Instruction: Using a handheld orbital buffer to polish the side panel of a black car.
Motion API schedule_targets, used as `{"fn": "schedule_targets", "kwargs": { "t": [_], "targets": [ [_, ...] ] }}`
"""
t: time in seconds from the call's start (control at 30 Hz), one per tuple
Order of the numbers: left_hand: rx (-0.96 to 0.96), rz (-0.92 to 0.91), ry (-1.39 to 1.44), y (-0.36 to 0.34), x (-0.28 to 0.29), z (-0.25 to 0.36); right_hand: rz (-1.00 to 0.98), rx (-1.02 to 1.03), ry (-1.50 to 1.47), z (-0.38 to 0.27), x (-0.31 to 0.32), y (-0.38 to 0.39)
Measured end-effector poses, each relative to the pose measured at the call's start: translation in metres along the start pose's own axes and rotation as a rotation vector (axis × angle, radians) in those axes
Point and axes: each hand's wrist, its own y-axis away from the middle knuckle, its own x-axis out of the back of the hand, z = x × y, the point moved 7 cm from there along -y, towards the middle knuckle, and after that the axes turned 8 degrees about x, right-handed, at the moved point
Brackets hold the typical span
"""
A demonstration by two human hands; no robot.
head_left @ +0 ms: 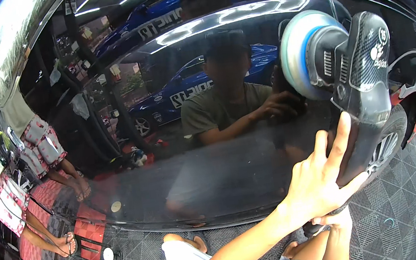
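Black polisher [365,83], long axis steeply upward, pad [293,55] leftward, spread left hand [320,181] around it, right hand [338,219] half-hidden, grip unclear.

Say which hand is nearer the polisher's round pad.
Left. The left hand is at the polisher's dark body, below the pad in view; the right hand is lower, farther away.

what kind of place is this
Probably a car detailing workshop: a polisher is held up at a glossy black car panel, the floor is laid with grey and red tiles, and the paint reflects a blue car.
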Motion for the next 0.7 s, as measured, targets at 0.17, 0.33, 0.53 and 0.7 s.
{"fn": "schedule_targets", "kwargs": {
  "t": [0.17, 0.33, 0.53, 0.7],
  "targets": [
    [-0.004, 0.064, -0.033, 0.024, 0.031, -0.019, -0.044, -0.042, 0.041, 0.024, -0.029, 0.003],
    [0.031, 0.055, -0.025, 0.050, 0.068, -0.046, -0.056, -0.126, -0.012, 0.035, -0.079, 0.002],
    [-0.069, 0.148, 0.094, 0.074, 0.112, -0.066, -0.176, -0.164, 0.077, 0.053, -0.125, -0.010],
    [-0.051, 0.160, 0.001, 0.090, 0.136, -0.074, -0.260, -0.113, 0.115, 0.059, -0.155, -0.014]
  ]
}}
